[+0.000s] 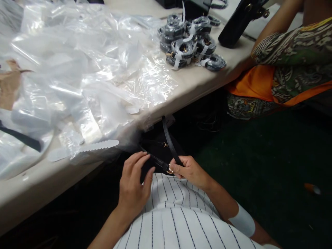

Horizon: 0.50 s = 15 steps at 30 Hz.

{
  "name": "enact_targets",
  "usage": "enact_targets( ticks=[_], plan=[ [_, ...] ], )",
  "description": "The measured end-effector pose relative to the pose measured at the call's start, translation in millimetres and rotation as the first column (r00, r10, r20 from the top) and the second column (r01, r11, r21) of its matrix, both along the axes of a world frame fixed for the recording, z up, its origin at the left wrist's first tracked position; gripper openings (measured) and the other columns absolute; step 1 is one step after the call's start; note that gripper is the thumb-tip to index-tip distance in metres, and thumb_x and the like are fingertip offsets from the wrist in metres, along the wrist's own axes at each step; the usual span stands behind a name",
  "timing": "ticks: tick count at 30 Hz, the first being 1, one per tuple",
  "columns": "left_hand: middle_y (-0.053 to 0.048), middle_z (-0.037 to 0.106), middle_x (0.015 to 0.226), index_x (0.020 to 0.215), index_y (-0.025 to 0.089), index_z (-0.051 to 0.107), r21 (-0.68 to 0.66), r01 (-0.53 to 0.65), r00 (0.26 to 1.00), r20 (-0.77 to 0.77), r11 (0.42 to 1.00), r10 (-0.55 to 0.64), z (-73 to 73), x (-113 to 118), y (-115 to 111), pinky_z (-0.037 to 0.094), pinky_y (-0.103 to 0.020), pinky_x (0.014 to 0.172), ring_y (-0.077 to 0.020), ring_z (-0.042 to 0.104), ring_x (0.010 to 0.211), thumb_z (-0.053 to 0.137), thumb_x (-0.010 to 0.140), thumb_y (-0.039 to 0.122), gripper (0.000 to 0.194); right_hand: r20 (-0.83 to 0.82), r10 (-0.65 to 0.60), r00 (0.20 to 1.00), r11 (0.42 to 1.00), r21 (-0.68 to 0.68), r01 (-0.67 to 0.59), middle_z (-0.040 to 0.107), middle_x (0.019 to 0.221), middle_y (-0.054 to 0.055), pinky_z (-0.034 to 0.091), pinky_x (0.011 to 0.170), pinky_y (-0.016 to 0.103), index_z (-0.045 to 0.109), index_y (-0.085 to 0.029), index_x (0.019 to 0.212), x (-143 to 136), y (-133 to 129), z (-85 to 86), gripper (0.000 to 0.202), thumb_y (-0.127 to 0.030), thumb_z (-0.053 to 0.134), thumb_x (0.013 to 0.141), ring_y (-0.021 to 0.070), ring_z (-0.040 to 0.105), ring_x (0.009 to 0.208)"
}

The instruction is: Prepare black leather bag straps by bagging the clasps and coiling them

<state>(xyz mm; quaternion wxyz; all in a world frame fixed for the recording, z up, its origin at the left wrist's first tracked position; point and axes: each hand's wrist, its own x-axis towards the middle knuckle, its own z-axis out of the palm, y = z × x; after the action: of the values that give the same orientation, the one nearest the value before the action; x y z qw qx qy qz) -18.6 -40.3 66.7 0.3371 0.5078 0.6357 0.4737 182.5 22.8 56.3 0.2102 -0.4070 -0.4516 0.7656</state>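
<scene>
A black strap (168,138) with gold-coloured metal fittings hangs in loops in front of my body, beside the table edge. My right hand (188,171) pinches it near a gold ring, fingers closed around the strap. Close to the strap's left part is my left hand (136,176), its fingers curved and apart with nothing visible between them. Whether its fingertips touch the strap, I cannot tell.
Clear plastic bags (77,69) cover the left of the table (192,83). Wrapped coiled straps (184,48) are piled farther back, near a black bag (237,24). At the right sits a person in a patterned garment (298,52). A white serrated strip (88,148) lies at the front edge.
</scene>
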Motion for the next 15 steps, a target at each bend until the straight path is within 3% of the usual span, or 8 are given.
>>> enact_targets(
  ticks=[3,5,7,10,12,13,15],
  plan=[
    [-0.011,0.064,0.123,0.116,0.026,0.071,-0.075,0.363,0.922,0.17,0.929,-0.347,9.2,0.8,7.5,0.025,-0.046,0.116,-0.0319,0.051,0.122,0.075,0.074,0.013,0.044,-0.027,0.036,0.999,0.999,0.011,-0.035,0.047,0.054,-0.005,0.027,0.05,0.023,0.059,-0.014,0.073,-2.2,1.0,4.7,0.041,-0.053,0.068,0.084,0.0076,0.036,0.05],
    [-0.012,0.069,0.111,0.117,0.026,0.071,-0.123,0.476,0.871,0.202,0.871,-0.447,8.2,1.0,10.6,0.037,-0.043,0.105,-0.0294,0.059,0.105,0.071,0.078,0.014,0.04,-0.038,0.057,0.998,0.998,0.014,-0.057,0.047,0.054,-0.005,0.027,0.05,0.023,0.054,-0.015,0.067,-2.7,1.2,8.4,0.045,-0.055,0.068,0.083,0.0075,0.036,0.051],
    [-0.012,0.069,0.104,0.122,0.026,0.068,-0.136,0.506,0.853,0.223,0.852,-0.471,4.5,0.0,8.5,0.044,-0.037,0.09,-0.0266,0.059,0.093,0.069,0.081,0.015,0.043,-0.035,0.075,0.997,0.997,0.019,-0.074,0.047,0.054,-0.005,0.027,0.05,0.023,0.056,-0.015,0.07,-0.9,0.5,11.9,0.046,-0.057,0.063,0.085,0.0075,0.036,0.05],
    [-0.01,0.067,0.096,0.119,0.024,0.07,-0.136,0.429,0.874,0.311,0.893,-0.373,1.1,-3.1,-0.6,0.045,-0.031,0.08,-0.0228,0.059,0.085,0.069,0.082,0.018,0.037,-0.017,0.079,0.997,0.997,0.025,-0.078,0.049,0.054,-0.005,0.027,0.046,0.022,0.062,-0.014,0.107,5.5,-1.6,16.5,0.047,-0.057,0.046,0.096,0.0079,0.035,0.046],
    [-0.006,0.064,0.088,0.114,0.024,0.07,-0.159,0.292,0.889,0.409,0.943,-0.206,1.4,-5.4,-4.0,0.045,-0.028,0.073,-0.0183,0.057,0.076,0.064,0.087,0.024,0.028,-0.011,0.067,0.998,0.997,0.041,-0.067,0.049,0.053,-0.006,0.026,0.044,0.022,0.05,-0.015,0.133,9.6,-2.7,18.9,0.052,-0.053,0.036,0.101,0.0082,0.032,0.043],
    [-0.004,0.061,0.085,0.112,0.024,0.069,-0.172,0.224,0.862,0.495,0.959,-0.113,2.1,-6.5,-3.7,0.045,-0.027,0.071,-0.0161,0.055,0.073,0.06,0.09,0.027,0.024,-0.014,0.068,0.998,0.997,0.047,-0.067,0.049,0.054,-0.006,0.025,0.043,0.022,0.045,-0.015,0.139,10.9,-2.9,19.9,0.053,-0.051,0.035,0.102,0.0082,0.031,0.043],
    [-0.002,0.056,0.084,0.112,0.023,0.065,-0.186,0.123,0.711,0.702,0.975,0.045,4.2,-8.9,1.2,0.044,-0.024,0.066,-0.0133,0.051,0.071,0.055,0.093,0.031,0.023,-0.04,0.075,0.996,0.996,0.047,-0.074,0.054,0.058,-0.004,0.025,0.043,0.022,0.045,-0.016,0.141,11.9,-2.8,21.3,0.051,-0.047,0.038,0.102,0.0076,0.031,0.043]
  ],
)
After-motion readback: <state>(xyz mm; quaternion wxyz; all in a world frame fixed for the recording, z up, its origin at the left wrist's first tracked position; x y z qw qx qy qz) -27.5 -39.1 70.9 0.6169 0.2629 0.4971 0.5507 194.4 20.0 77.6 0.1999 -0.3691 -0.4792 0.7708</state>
